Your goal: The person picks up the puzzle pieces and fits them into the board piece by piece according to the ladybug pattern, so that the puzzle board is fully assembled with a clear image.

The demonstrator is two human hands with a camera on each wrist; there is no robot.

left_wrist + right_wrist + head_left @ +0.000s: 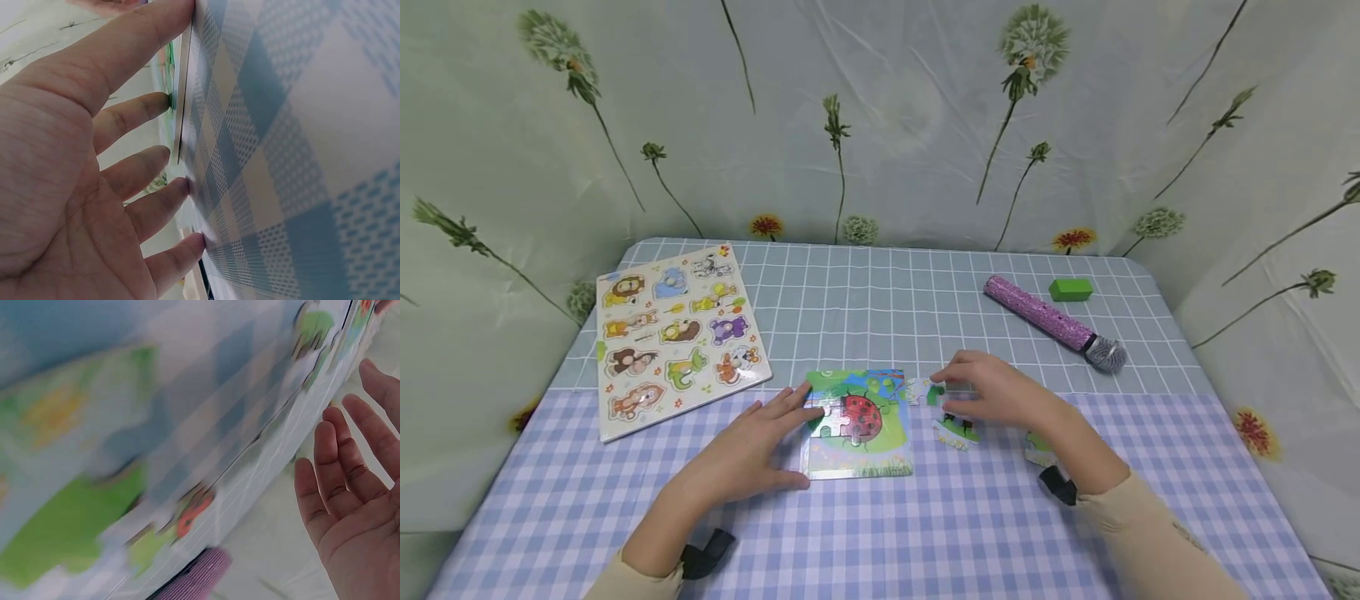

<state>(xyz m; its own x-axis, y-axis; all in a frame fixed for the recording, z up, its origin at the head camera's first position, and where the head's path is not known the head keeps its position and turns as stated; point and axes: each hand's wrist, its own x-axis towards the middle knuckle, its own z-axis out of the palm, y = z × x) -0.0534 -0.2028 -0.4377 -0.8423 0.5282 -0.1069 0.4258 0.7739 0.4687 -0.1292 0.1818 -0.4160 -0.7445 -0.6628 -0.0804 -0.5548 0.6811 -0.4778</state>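
A square ladybug puzzle (887,454) lies at the middle of the table, with a pale uncovered area at its left. Fingers of my left hand (741,454) rest on its left edge, thumb at the lower left corner; in the left wrist view the fingers of this hand (94,162) are spread against the board's side. My right hand (1003,392) is over a small white and green piece (922,392) right of the board; whether it touches is unclear. Below it lies another piece (957,432). The right wrist view shows the hand (356,500) with fingers loosely bent and no piece visible in them.
An animal peg board (681,333) lies at the left. At the back right are a pink glittery microphone (1045,318) and a green block (1071,290). Another puzzle piece (1039,450) lies partly under my right forearm. A flowered curtain (910,125) hangs behind the table.
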